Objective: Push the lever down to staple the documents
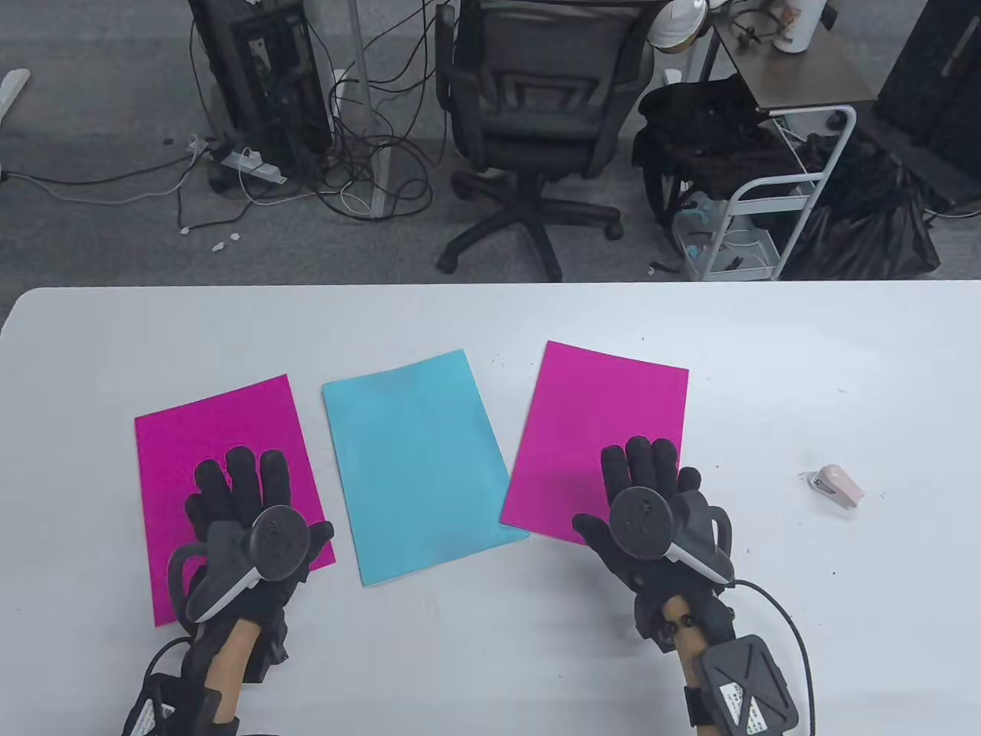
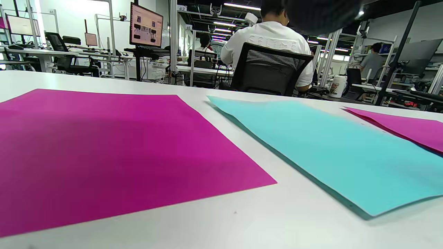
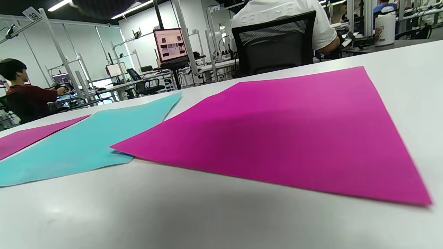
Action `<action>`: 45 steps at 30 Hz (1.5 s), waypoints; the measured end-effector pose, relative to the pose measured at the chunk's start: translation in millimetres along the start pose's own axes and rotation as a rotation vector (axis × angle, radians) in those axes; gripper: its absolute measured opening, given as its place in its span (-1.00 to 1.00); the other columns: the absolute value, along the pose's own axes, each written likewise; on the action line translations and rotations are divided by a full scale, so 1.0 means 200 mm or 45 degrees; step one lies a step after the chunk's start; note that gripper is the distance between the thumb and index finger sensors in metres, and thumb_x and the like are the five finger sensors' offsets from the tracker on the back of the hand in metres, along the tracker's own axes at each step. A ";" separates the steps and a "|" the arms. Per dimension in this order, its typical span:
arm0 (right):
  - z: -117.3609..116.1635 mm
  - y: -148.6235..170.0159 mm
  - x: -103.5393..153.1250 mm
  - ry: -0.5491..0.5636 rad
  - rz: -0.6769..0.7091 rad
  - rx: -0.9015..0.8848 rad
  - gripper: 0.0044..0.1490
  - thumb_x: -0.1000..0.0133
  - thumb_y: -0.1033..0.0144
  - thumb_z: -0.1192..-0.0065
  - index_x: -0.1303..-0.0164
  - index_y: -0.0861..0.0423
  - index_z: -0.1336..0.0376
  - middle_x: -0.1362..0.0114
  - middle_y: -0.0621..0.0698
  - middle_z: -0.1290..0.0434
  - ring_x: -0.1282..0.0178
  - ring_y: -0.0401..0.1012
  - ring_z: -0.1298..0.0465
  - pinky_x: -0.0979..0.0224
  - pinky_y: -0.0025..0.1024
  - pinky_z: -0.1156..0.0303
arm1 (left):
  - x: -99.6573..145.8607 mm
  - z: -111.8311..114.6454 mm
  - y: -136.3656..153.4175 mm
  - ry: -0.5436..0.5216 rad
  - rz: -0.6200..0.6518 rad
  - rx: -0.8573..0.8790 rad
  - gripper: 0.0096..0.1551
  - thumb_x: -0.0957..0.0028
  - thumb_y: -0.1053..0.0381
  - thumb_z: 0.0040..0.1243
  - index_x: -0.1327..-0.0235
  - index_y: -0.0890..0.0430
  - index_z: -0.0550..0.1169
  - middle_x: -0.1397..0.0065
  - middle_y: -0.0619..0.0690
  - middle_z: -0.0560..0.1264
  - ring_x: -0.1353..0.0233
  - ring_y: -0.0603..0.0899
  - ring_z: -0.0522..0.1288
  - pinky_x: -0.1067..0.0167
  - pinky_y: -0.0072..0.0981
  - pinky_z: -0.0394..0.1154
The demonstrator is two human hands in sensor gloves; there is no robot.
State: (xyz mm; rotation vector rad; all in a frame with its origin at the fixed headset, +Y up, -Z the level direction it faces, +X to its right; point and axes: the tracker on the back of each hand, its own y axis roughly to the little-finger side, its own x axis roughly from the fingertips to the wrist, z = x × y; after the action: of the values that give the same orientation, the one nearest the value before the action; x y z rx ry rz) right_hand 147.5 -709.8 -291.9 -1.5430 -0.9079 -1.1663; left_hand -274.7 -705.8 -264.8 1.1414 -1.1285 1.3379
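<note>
Three sheets lie flat on the white table (image 1: 490, 322): a magenta sheet (image 1: 199, 429) at the left, a cyan sheet (image 1: 418, 460) in the middle, and a second magenta sheet (image 1: 605, 406) at the right. A small pink stapler (image 1: 837, 485) lies on the table far to the right, apart from the sheets. My left hand (image 1: 241, 498) rests flat, fingers spread, on the left magenta sheet (image 2: 104, 155). My right hand (image 1: 644, 491) rests flat, fingers spread, on the near edge of the right magenta sheet (image 3: 294, 135). Neither hand holds anything. The cyan sheet also shows in both wrist views (image 2: 328, 148) (image 3: 90, 141).
Beyond the table's far edge stand an office chair (image 1: 536, 115), a computer tower (image 1: 260, 84) with loose cables, and a white cart (image 1: 774, 192). Bare table lies between my right hand and the stapler.
</note>
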 end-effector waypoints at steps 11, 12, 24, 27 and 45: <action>-0.01 0.04 -0.01 -0.021 -0.031 -0.015 0.17 -0.15 -0.16 0.16 -0.65 0.36 0.38 -0.61 0.51 0.44 -0.56 0.49 0.38 -0.43 0.59 0.27 | 0.00 0.01 -0.03 0.035 0.027 -0.012 0.22 -0.17 -0.30 -0.06 -0.60 0.25 -0.42 -0.64 0.49 -0.50 -0.48 0.72 -0.52 -0.30 0.72 -0.29; -0.01 0.04 -0.01 -0.020 -0.031 -0.015 0.17 -0.15 -0.16 0.16 -0.65 0.36 0.38 -0.61 0.51 0.44 -0.56 0.50 0.38 -0.43 0.59 0.27 | 0.00 0.00 -0.03 0.035 0.027 -0.014 0.22 -0.17 -0.30 -0.07 -0.60 0.25 -0.42 -0.64 0.49 -0.50 -0.49 0.72 -0.52 -0.30 0.72 -0.29; 0.00 0.05 0.00 -0.017 -0.045 -0.028 0.17 -0.15 -0.16 0.16 -0.65 0.36 0.37 -0.61 0.52 0.42 -0.56 0.51 0.35 -0.43 0.59 0.26 | -0.01 0.02 -0.02 0.052 -0.001 -0.002 0.21 -0.18 -0.30 -0.07 -0.61 0.26 -0.40 -0.65 0.50 -0.48 -0.51 0.73 -0.48 -0.31 0.72 -0.26; 0.00 0.05 0.00 -0.018 -0.052 -0.034 0.16 -0.15 -0.15 0.16 -0.65 0.36 0.36 -0.61 0.52 0.42 -0.56 0.51 0.35 -0.43 0.59 0.25 | -0.03 0.03 -0.02 0.066 -0.005 0.044 0.21 -0.18 -0.29 -0.06 -0.62 0.26 -0.39 -0.65 0.51 -0.47 -0.53 0.73 -0.44 -0.32 0.72 -0.24; 0.01 0.10 0.01 -0.024 -0.087 -0.079 0.16 -0.16 -0.15 0.15 -0.65 0.37 0.36 -0.61 0.53 0.41 -0.56 0.52 0.34 -0.43 0.59 0.24 | -0.19 0.01 0.21 0.102 -0.248 0.345 0.16 -0.19 -0.26 -0.03 -0.68 0.29 -0.27 -0.71 0.52 -0.34 -0.61 0.70 -0.29 -0.37 0.71 -0.16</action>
State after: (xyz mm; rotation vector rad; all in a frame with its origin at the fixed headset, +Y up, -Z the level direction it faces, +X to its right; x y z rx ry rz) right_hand 166.8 -712.1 -294.2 -1.5856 -0.9508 -1.2408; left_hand -314.3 -715.0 -303.3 1.3435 -0.7719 1.3978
